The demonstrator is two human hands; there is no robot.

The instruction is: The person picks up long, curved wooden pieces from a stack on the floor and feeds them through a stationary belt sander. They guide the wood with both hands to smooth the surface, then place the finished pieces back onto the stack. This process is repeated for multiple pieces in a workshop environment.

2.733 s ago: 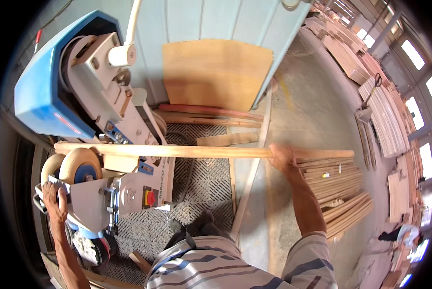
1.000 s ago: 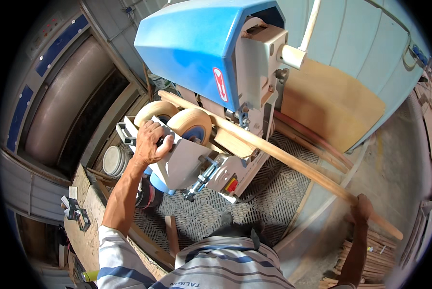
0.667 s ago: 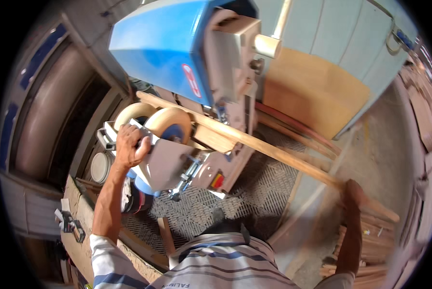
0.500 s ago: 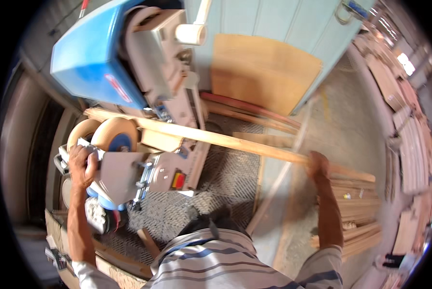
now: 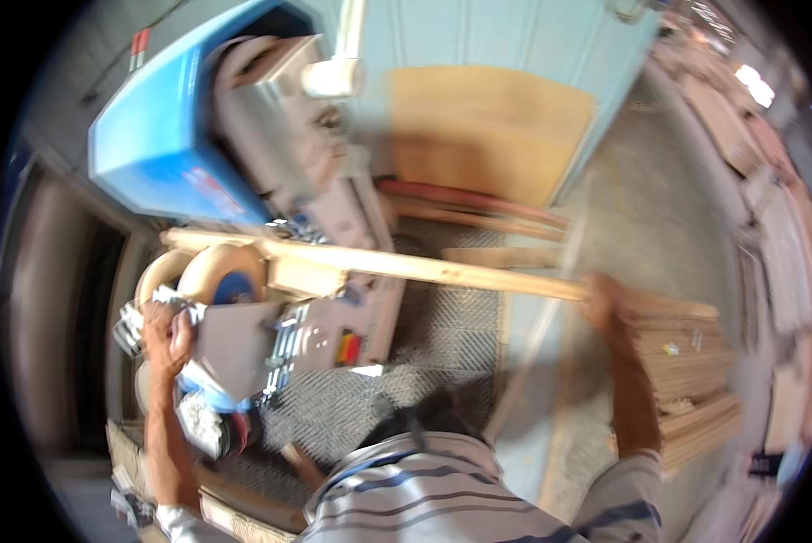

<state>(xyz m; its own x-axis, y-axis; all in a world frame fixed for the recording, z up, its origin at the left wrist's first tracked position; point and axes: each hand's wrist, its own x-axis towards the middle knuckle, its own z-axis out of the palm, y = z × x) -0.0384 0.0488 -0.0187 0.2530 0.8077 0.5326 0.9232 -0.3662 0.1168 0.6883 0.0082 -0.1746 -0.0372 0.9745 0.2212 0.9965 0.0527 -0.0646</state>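
Observation:
A long wooden strip (image 5: 478,278) lies across the machine, its left part running behind two cream rollers (image 5: 216,271) with blue hubs. My right hand (image 5: 608,303) is closed around it toward its right end, where the image is somewhat blurred. My left hand (image 5: 168,337) is closed on a bright metal piece just in front of the rollers, next to a grey plate (image 5: 234,348). What exactly this metal piece is remains partly hidden under the fingers. Behind the strip rises the machine's blue cover (image 5: 157,136).
Red and yellow switches (image 5: 349,347) sit on the machine's front. Stacked wooden strips (image 5: 687,380) lie at right, beyond my right forearm. A tan board (image 5: 487,127) leans on a pale blue panel. Textured matting (image 5: 334,407) covers the floor before me.
The whole view has shifted and tilted slightly. Both hands keep their holds, and the strip stays in about the same place against the rollers.

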